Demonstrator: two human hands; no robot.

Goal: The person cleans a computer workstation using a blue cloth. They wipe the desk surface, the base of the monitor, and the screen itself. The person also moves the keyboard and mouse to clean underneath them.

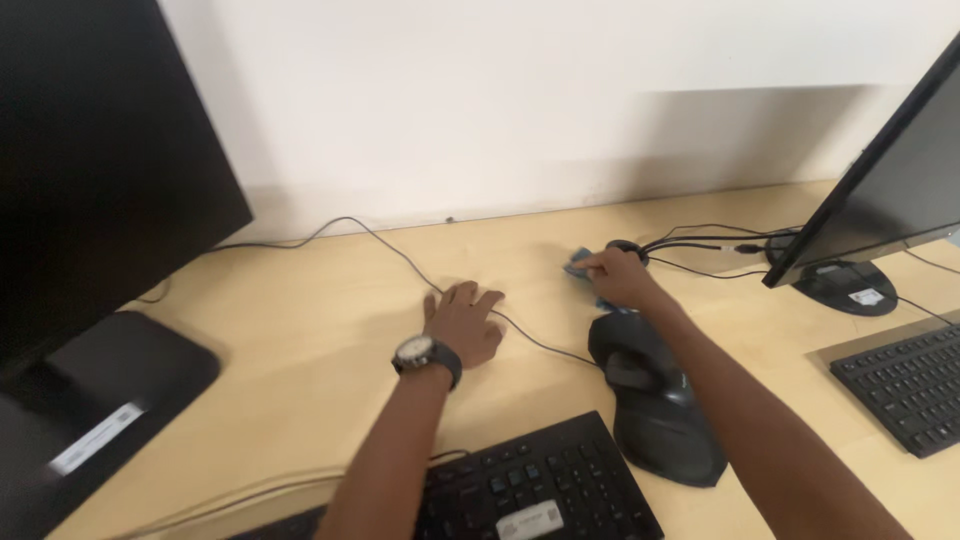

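- Your right hand (618, 277) has its fingers closed on a small blue cloth (580, 265), pressing it against the wooden desk (300, 320) near the back, just left of a bundle of black cables (700, 243).
- Your left hand (465, 322) lies flat on the desk with the fingers together, resting on a thin black cable (390, 245) that runs from the wall side toward the mouse (655, 405).
- Keep that left palm firm, so the thin cable stays put while the cloth works beside it.
- Hold the cloth flat under your fingertips; as it sits, it is bunched and only a corner shows.
- Mind the cable bundle and the right monitor's round stand (845, 285) close to the cloth; I judge that a wide stroke could snag them.
- The mouse sits just below your right wrist and the keyboard (540, 490) lies in front of you, so keep your forearm lifted over both.
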